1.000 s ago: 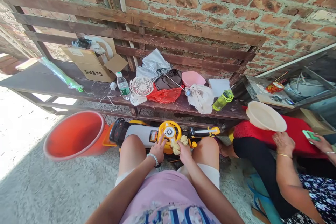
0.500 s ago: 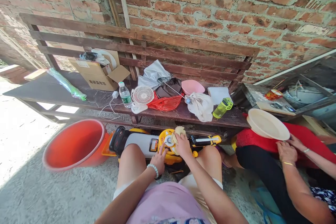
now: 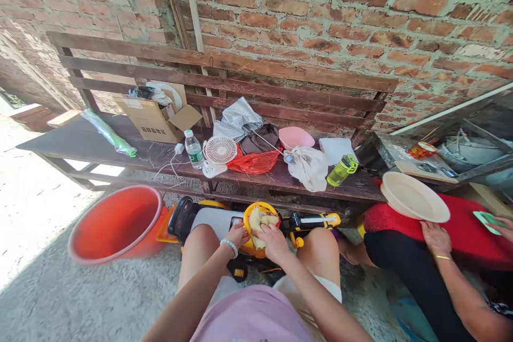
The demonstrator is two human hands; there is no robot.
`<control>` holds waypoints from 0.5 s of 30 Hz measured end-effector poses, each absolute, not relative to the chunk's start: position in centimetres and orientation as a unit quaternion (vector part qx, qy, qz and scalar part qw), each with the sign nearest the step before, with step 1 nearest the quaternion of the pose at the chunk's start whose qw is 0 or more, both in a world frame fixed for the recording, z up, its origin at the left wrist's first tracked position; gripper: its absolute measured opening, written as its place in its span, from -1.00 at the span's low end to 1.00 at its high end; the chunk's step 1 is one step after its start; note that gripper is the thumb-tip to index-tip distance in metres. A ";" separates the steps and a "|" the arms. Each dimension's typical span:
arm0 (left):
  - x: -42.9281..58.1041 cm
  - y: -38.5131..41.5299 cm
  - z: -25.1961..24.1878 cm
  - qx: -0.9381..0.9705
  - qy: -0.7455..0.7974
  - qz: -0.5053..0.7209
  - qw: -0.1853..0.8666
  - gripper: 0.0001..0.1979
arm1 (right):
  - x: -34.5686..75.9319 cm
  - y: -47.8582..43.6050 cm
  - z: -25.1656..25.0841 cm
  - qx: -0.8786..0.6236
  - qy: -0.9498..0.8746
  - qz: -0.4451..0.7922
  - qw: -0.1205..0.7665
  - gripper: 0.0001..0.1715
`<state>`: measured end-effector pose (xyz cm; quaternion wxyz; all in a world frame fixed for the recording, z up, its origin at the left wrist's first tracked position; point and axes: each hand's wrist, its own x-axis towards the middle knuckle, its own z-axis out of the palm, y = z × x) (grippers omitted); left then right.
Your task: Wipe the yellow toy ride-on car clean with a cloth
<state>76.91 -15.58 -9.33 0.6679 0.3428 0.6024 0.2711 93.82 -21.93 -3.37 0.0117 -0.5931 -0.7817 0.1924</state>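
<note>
A yellow ride-on toy vehicle with a grey-white seat (image 3: 206, 219) stands crosswise between my knees. My right hand (image 3: 276, 243) presses a pale yellow cloth (image 3: 256, 220) against the middle of its yellow steering wheel (image 3: 261, 205), fingers bent into the fabric. The cloth covers most of the wheel's hub. At the wheel's left rim is my left hand (image 3: 237, 236), its fingers curled at the edge and a bead bracelet on the wrist. To the right of the wheel lies a black and yellow toy arm (image 3: 316, 221).
A large orange tub (image 3: 114, 224) is at left. Behind the toy, a dark wooden bench (image 3: 176, 171) carries a cardboard box (image 3: 154, 123), water bottle (image 3: 193, 149), small fan (image 3: 220, 152) and green bottle (image 3: 342, 170). At right, another person holds a cream basin (image 3: 414, 197) and a green item (image 3: 489, 222).
My left hand has moved from the wheel's hub to its left rim. The cloth has shifted left over the hub with my right hand. The other person's one hand now holds a green item.
</note>
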 end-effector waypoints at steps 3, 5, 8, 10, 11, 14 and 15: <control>76.7 -15.2 -9.1 0.301 0.577 0.245 0.718 -0.88 | 93.5 -23.7 -3.3 -0.576 -0.792 0.203 -0.009 -0.48; 76.6 -15.7 -9.0 0.280 0.560 0.239 0.742 -0.76 | 92.8 -23.9 -3.2 -0.574 -0.793 0.202 -0.010 -0.51; 76.6 -16.7 -8.9 0.245 0.529 0.255 0.771 -0.59 | 91.5 -22.3 -3.0 -0.542 -0.816 0.201 0.008 -0.46; 76.6 -17.1 -8.9 0.217 0.511 0.279 0.783 -0.51 | 90.7 -20.4 -3.0 -0.512 -0.835 0.203 0.007 -0.43; 76.6 -17.2 -8.9 0.202 0.506 0.291 0.787 -0.50 | 90.4 -19.4 -2.9 -0.502 -0.840 0.204 0.002 -0.44; 76.5 -17.2 -9.1 0.152 0.505 0.313 0.790 -0.56 | 89.9 -16.6 -2.7 -0.510 -0.838 0.193 -0.005 -0.47; 76.5 -17.1 -9.2 0.135 0.507 0.316 0.791 -0.58 | 89.9 -15.8 -2.6 -0.523 -0.832 0.187 -0.004 -0.46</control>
